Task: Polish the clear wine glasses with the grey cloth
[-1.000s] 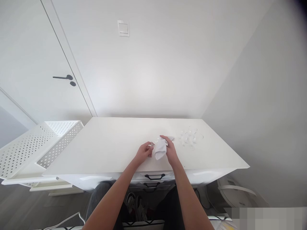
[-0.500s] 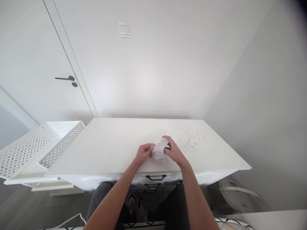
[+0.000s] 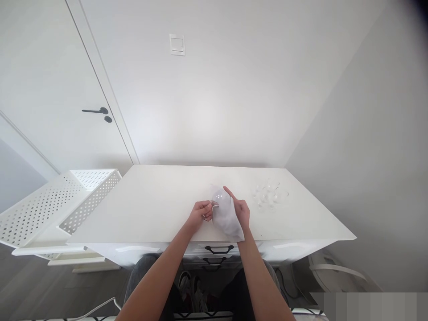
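My left hand [image 3: 200,213] is closed in a pinch at the left side of a small, round, clear glass piece [image 3: 220,195], whose exact kind I cannot make out. A thin white cloth [image 3: 226,221] lies against the glass and hangs down toward the front edge of the dresser top. On the cloth's right side is my right hand [image 3: 242,210], its index finger stretched up along the glass and its other fingers curled at the cloth. Several small clear glass pieces [image 3: 267,195] with curved parts stand grouped to the right.
The white dresser top [image 3: 157,200] has black-handled drawers [image 3: 219,249] below its front edge. To the left stands a white perforated cart [image 3: 43,209]. A wall lies behind, with a door handle [image 3: 96,110] at left. A rounded bin-like object [image 3: 331,272] sits low at right.
My right hand has turned, its index finger now stretched out, and the cloth has spread out and hangs lower over its wrist. The left hand keeps its pinch. The view has shifted slightly.
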Motion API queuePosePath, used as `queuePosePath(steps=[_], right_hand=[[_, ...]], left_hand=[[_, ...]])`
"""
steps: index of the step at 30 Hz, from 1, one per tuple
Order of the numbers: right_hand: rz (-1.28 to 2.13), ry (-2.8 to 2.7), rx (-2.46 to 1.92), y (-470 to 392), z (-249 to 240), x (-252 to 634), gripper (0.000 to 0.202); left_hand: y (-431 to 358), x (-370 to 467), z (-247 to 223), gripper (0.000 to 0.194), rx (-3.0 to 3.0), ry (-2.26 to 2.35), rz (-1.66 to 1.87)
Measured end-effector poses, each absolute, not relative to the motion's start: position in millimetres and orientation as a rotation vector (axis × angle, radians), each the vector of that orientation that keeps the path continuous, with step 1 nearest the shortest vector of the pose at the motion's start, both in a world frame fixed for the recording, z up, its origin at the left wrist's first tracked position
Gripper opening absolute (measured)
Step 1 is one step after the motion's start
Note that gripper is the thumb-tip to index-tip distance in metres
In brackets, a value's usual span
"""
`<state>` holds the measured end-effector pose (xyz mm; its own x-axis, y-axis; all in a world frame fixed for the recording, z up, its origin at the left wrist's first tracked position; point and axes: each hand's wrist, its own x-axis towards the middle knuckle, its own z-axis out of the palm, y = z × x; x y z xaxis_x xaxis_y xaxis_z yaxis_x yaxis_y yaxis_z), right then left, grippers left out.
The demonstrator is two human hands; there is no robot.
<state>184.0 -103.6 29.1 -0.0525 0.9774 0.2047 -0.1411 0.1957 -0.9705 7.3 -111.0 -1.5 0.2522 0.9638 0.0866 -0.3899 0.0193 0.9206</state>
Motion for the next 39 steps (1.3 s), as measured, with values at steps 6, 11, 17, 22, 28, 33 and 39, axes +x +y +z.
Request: queuePosePath(steps=[6,11,17,22,28,33,39], right_hand=[[1.458,-1.061,-0.763,-100,21,194,0.084],[1.194,-0.887,-1.055,-88,-4,191,0.054],[1.399,-0.793,-0.806,-88,8,197,0.023],[1.336,-1.077,-0.892,-91,14,214,0.049],[0.791,-1.659,-1.170,-99,24,229,0.008],[0.981,-1.720,-1.065,-111,53,224,0.011],[0.849,-1.402,-1.339,-100,57,201,0.023]], left_hand=[[-112,7,3,0.046,0.998,0.694,1.169],[-109,11,0,0.046,1.008,0.758,1.175],[-107,10,-5,0.045,1.017,0.828,1.259],[-108,10,-4,0.044,1.026,0.816,1.266],[-108,9,-5,0.046,1.029,0.824,1.240],[-108,10,-5,0.044,1.104,0.846,1.273],[-111,12,0,0.048,1.152,0.805,1.219]])
